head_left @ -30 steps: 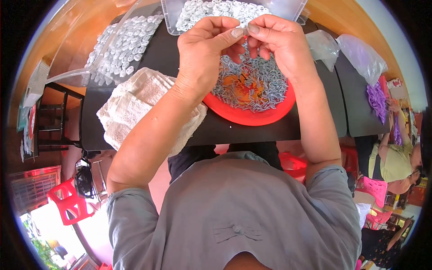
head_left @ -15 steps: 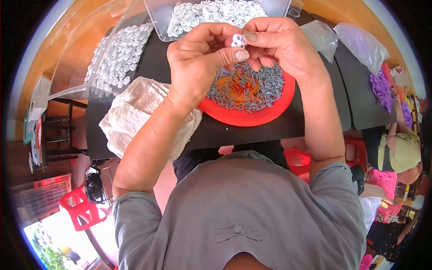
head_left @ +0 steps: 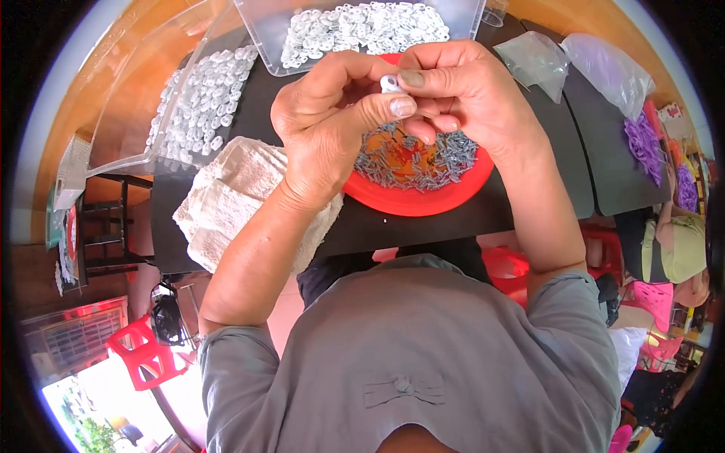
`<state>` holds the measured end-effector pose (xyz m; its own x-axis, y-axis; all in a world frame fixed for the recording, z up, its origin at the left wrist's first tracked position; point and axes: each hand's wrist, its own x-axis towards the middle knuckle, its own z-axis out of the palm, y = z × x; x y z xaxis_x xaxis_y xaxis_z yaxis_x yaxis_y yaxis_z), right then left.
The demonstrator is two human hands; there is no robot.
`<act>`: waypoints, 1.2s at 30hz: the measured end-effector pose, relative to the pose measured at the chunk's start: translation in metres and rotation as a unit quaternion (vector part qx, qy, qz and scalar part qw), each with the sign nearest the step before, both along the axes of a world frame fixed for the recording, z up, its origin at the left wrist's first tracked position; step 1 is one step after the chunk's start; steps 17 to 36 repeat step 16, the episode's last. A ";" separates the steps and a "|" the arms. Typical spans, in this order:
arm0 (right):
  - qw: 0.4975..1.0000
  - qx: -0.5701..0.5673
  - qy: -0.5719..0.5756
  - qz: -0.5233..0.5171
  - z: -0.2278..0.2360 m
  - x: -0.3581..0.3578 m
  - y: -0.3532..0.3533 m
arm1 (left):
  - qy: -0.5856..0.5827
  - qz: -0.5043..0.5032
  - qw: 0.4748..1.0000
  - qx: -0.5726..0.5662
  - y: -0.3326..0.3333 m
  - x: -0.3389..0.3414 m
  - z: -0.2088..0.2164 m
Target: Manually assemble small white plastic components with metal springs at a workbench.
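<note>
A small white plastic piece with a hole is pinched between the thumb and fingers of my left hand. My right hand closes on its right edge with thumb and forefinger; whether a smaller part sits between those fingertips is hidden. The other right fingers curl loosely below. Both hands hover over a red round tray with an orange patterned bottom. Many small grey screw-like parts lie in it, heaped toward its sides.
Behind my hands a clear plastic bin holds many white pieces, and another clear container at the left holds more. A cream cloth lies under my left forearm. Clear plastic bags and purple strands are at the right.
Both hands have come slightly nearer to me with the white piece, which has turned so that less of it shows. The whole view has shifted a little.
</note>
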<state>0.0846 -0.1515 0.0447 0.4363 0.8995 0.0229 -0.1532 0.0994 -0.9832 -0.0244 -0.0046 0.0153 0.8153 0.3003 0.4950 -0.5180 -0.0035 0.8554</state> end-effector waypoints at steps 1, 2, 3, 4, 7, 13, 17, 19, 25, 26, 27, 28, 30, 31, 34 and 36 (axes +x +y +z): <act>1.000 0.001 0.001 -0.001 0.000 -0.003 -0.001 | 0.005 0.004 1.000 0.000 -0.001 -0.001 0.000; 1.000 0.002 0.004 -0.014 0.001 -0.006 0.000 | 0.010 0.008 1.000 0.000 -0.002 -0.001 0.000; 1.000 0.003 0.007 -0.026 0.001 -0.008 0.000 | 0.011 0.007 1.000 0.000 -0.001 0.000 -0.001; 1.000 0.003 0.008 -0.027 -0.002 -0.007 0.000 | -0.004 -0.009 1.000 -0.020 0.000 0.001 -0.002; 0.996 0.044 0.077 0.027 -0.007 -0.005 0.002 | -0.024 -0.014 0.999 -0.026 0.003 0.004 -0.006; 0.999 0.022 0.025 -0.017 -0.005 -0.001 0.010 | 0.015 0.060 0.998 -0.027 0.007 0.011 0.003; 0.912 -0.143 -0.373 -0.090 -0.002 0.012 0.010 | -0.012 0.186 0.982 0.009 0.032 0.004 0.021; 0.912 -0.143 -0.373 -0.090 -0.002 0.012 0.010 | -0.012 0.186 0.982 0.009 0.032 0.004 0.021; 0.912 -0.143 -0.373 -0.090 -0.002 0.012 0.010 | -0.012 0.186 0.982 0.009 0.032 0.004 0.021; 0.912 -0.143 -0.373 -0.090 -0.002 0.012 0.010 | -0.012 0.186 0.982 0.009 0.032 0.004 0.021; 0.912 -0.143 -0.373 -0.090 -0.002 0.012 0.010 | -0.012 0.186 0.982 0.009 0.032 0.004 0.021; 0.912 -0.143 -0.373 -0.090 -0.002 0.012 0.010 | -0.012 0.186 0.982 0.009 0.032 0.004 0.021; 0.912 -0.143 -0.373 -0.090 -0.002 0.012 0.010 | -0.012 0.186 0.982 0.009 0.032 0.004 0.021; 0.912 -0.143 -0.373 -0.090 -0.002 0.012 0.010 | -0.012 0.186 0.982 0.009 0.032 0.004 0.021; 0.912 -0.143 -0.373 -0.090 -0.002 0.012 0.010 | -0.012 0.186 0.982 0.009 0.032 0.004 0.021; 0.912 -0.143 -0.373 -0.090 -0.002 0.012 0.010 | -0.012 0.186 0.982 0.009 0.032 0.004 0.021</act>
